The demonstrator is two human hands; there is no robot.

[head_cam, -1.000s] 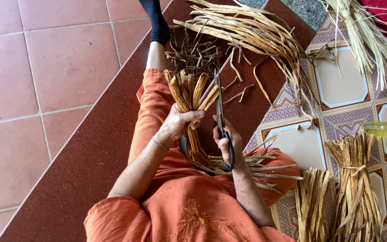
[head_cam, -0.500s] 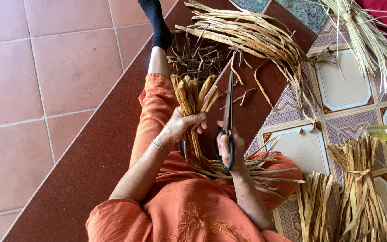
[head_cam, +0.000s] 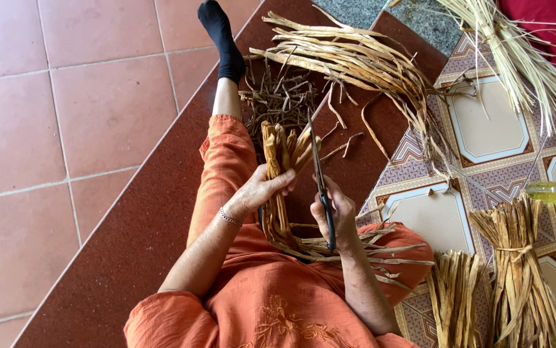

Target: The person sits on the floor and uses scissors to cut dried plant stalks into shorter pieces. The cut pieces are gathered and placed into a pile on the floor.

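Dried strips [head_cam: 276, 187] in left hand [head_cam: 258, 191], scissors [head_cam: 320, 180] in right hand [head_cam: 336, 212].

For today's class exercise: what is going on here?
A person in orange clothes sits on the floor. The left hand grips a bundle of dried leaf strips; the right hand holds long scissors, blades against the bundle's top. Tied bundles and loose strips lie around.

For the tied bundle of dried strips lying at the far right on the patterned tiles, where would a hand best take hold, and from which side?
Probably at the tied waist of the tied bundle, coming from above with fingers wrapped around it. There the binding pulls the strips narrow and tight, while both ends fan out loose and would likely splay or slip. The neighbouring untied bundle lies close on its left, so a sideways approach looks cramped.
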